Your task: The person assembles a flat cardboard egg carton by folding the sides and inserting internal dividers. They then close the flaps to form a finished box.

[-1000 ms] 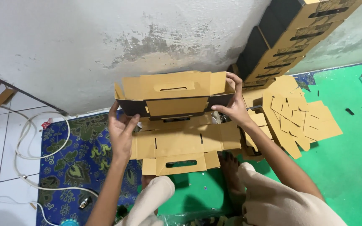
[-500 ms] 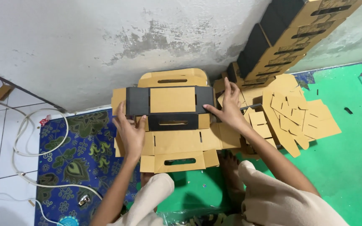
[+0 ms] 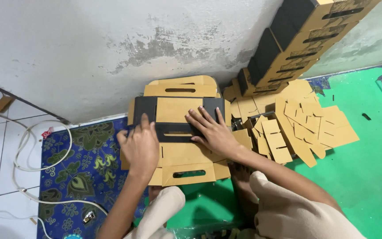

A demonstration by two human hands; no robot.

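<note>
A brown and black cardboard box blank (image 3: 177, 108) lies flat on the floor against the wall, on top of other flat blanks (image 3: 186, 170). My left hand (image 3: 140, 146) presses on its left part with fingers spread over the black edge. Fingers apart, my right hand (image 3: 213, 130) lies flat on its middle right. Neither hand grips anything.
A leaning stack of folded brown and black boxes (image 3: 297, 40) stands at the back right. Loose cardboard blanks (image 3: 306, 124) are spread on the green mat (image 3: 368, 177). A blue patterned mat (image 3: 80, 172) and a white cable (image 3: 23, 150) lie to the left. My knees (image 3: 288, 212) are below.
The box blank was held up in both hands, then lowered and laid flat on the pile. Both hands now press down on it.
</note>
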